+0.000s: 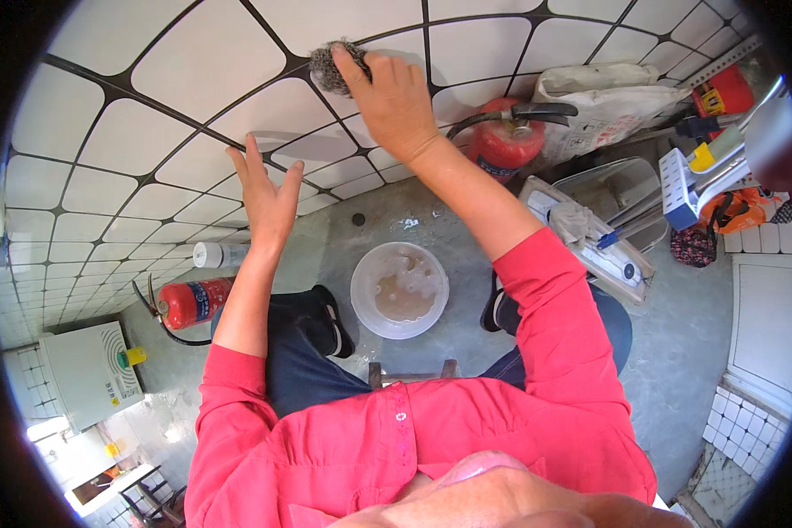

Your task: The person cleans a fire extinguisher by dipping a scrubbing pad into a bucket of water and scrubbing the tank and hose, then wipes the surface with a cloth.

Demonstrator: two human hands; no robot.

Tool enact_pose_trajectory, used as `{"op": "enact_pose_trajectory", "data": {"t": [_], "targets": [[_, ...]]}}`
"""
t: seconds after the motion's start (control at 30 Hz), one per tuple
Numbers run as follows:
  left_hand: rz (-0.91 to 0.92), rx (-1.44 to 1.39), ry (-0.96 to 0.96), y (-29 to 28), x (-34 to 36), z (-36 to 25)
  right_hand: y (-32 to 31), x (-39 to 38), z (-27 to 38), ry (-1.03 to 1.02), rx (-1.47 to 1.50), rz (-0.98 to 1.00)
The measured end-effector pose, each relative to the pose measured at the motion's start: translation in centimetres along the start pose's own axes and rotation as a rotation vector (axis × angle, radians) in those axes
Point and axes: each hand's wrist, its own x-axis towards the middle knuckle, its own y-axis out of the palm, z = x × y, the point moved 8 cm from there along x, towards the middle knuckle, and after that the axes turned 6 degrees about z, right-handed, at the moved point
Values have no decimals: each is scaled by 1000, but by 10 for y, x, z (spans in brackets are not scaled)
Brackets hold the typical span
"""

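Pressing a coarse grey scouring pad (330, 67) against the glossy white tiled wall (150, 106), the right hand (394, 95) is clamped on it; the left hand (267, 195) is laid flat, fingers spread, lower down. A round plastic basin (399, 290) of cloudy water is set on the concrete floor (678, 352) below.

I see a grey steel-wool scouring pad (329, 67) near the top centre of the frame, bunched and wiry, pressed flat against the white tiled wall (176, 70) right at a dark grout line. Its right part is covered by my right hand's fingers (354, 63), which clamp it to the tile.
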Motion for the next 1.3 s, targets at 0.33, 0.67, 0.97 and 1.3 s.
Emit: {"op": "enact_pose_trajectory", "data": {"t": [0.33, 0.67, 0.97, 1.3], "targets": [[39, -285, -78, -3, 1, 4, -49, -6, -125, 425, -27, -198], [37, -436, -135, -13, 0, 10, -95, 14, -165, 627, -97, -148], [72, -456, -114, -10, 0, 6, -110, 30, -166, 525, -269, -155], [59, -467, -129, -22, -6, 5, -116, 57, -178, 437, -306, -115]]}}
